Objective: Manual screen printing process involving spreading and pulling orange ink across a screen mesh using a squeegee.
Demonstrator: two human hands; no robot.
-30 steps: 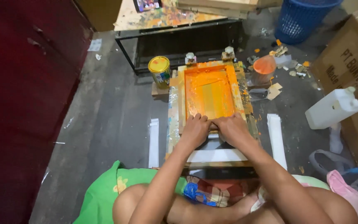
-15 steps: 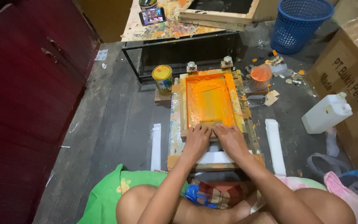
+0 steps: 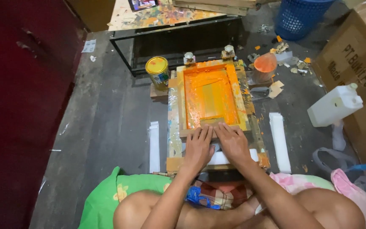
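Hands [image 3: 214, 144] on screen frame [image 3: 212, 98] w/ orange ink; can [image 3: 158, 73] beside.

One printing frame [image 3: 212, 98]; one yellow tin [image 3: 158, 73]; one orange cup [image 3: 264, 67]; one white jug [image 3: 334, 104]; one blue basket [image 3: 299, 17]; two white strips [image 3: 154, 146] [image 3: 279, 142]; two hands [image 3: 198, 147] [image 3: 233, 142].

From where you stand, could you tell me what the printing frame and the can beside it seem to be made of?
The printing frame looks like bare wood: pale, square-cut bars, smeared with glossy orange ink. The can looks like metal, judging by its shiny yellow lid and rolled rim, though that is not certain. Both hands press on the frame's near bar.
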